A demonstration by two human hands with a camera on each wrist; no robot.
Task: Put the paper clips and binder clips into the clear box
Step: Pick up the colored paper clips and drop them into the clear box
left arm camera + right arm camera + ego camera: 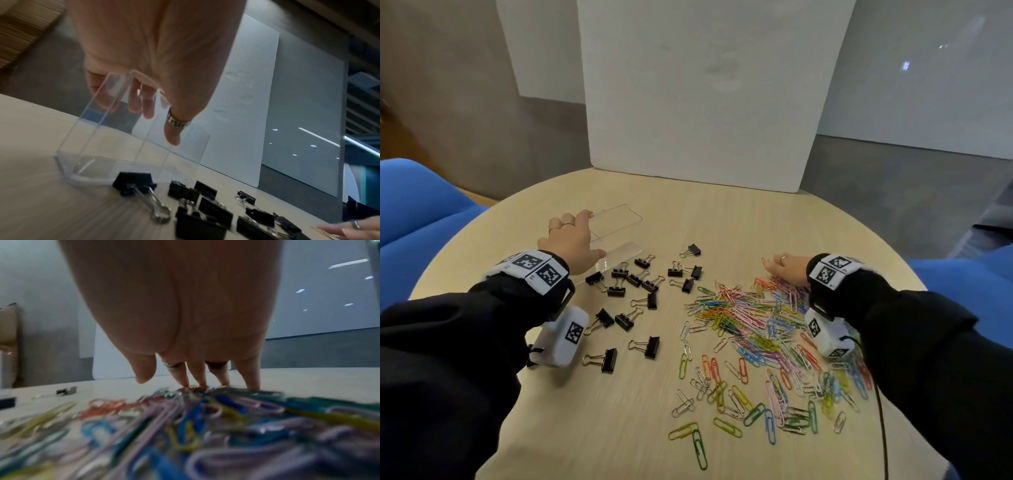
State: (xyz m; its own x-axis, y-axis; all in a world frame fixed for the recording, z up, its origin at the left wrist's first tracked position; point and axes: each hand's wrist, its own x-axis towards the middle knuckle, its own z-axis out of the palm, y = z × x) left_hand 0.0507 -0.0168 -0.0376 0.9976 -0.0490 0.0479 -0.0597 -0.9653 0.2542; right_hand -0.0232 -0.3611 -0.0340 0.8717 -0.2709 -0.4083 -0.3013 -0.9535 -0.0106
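The clear box (619,219) stands open-topped on the round table (592,411), at the back left. My left hand (590,236) grips its rim, thumb on the near wall and fingers over the far one. In the left wrist view the fingers (133,104) show through the clear box (115,146). Several black binder clips (633,284) lie scattered just right of the box. A pile of coloured paper clips (756,335) spreads over the right side. My right hand (782,265) lies at the pile's far edge, its straight fingertips (254,386) touching the paper clips (205,418).
A white foam board (698,102) stands upright at the table's far edge. Blue seats (417,212) flank the table on both sides. A thin black cable (881,411) runs from my right wrist camera across the table's right rim.
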